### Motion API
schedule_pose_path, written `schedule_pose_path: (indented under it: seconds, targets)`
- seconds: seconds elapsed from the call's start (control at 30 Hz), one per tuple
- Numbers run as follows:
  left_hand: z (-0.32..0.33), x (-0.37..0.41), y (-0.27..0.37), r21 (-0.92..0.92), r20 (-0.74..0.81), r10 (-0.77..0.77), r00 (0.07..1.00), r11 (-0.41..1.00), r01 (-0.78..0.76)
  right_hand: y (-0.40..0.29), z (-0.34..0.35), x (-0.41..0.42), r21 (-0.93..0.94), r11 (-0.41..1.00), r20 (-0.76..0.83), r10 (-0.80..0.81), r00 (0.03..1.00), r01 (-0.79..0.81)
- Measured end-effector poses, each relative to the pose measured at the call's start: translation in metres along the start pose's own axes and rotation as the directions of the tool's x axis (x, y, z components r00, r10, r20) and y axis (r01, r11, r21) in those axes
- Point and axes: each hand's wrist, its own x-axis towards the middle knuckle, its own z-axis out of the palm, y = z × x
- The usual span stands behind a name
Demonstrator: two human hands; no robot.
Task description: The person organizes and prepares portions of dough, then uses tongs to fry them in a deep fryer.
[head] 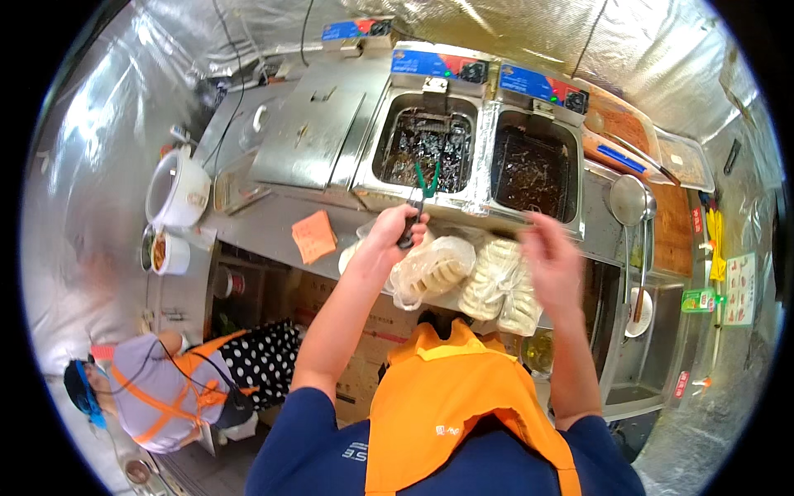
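Note:
My left hand (397, 232) grips the black handle of a pair of tongs (428, 183) with green tips. Those tips are spread and point toward the front of the left deep fryer (428, 149), which holds dark, bubbling liquid. Blurred, my right hand (552, 263) is raised near the front edge of the right deep fryer (533, 164); whether its fingers hold anything is unclear. Below my hands, a clear plastic bag of pale round breads (437, 273) lies beside a second such bag (499, 282), partly behind my right hand.
Orange paper slips (314, 235) lie left of the bags. Two long-handled ladles (628, 201) rest at the right, near a wooden board (673, 229). Metal lids (310, 130) cover the counter left of the fryers. A white pot (178, 189) stands farther left; another person (164, 390) is at lower left.

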Motion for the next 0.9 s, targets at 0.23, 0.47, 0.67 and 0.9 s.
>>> schedule_pose_path:
  seconds: [0.23, 0.47, 0.67, 0.9]
  targets:
    - [0.0, -0.005, -0.044, 0.334, 0.018, 0.35, 0.937, 0.881, -0.336, 0.065, 0.153, 0.071, -0.227, 0.963, 0.24, 0.198, 0.95, -0.144]
    - [-0.023, -0.001, -0.074, 0.41, 0.099, 0.466, 0.879, 0.786, -0.463, 0.082, 0.195, 0.082, -0.121, 0.981, 0.205, 0.174, 0.963, -0.151]
    - [-0.051, 0.004, -0.069, 0.489, 0.286, 0.549, 0.785, 0.621, -0.613, 0.062, 0.168, 0.084, -0.254, 0.946, -0.044, 0.196, 0.98, -0.2]
    - [-0.09, 0.031, -0.045, 0.626, 0.439, 0.658, 0.611, 0.264, -0.734, 0.004, 0.085, 0.027, -0.328, 0.943, -0.088, 0.026, 0.996, -0.054]
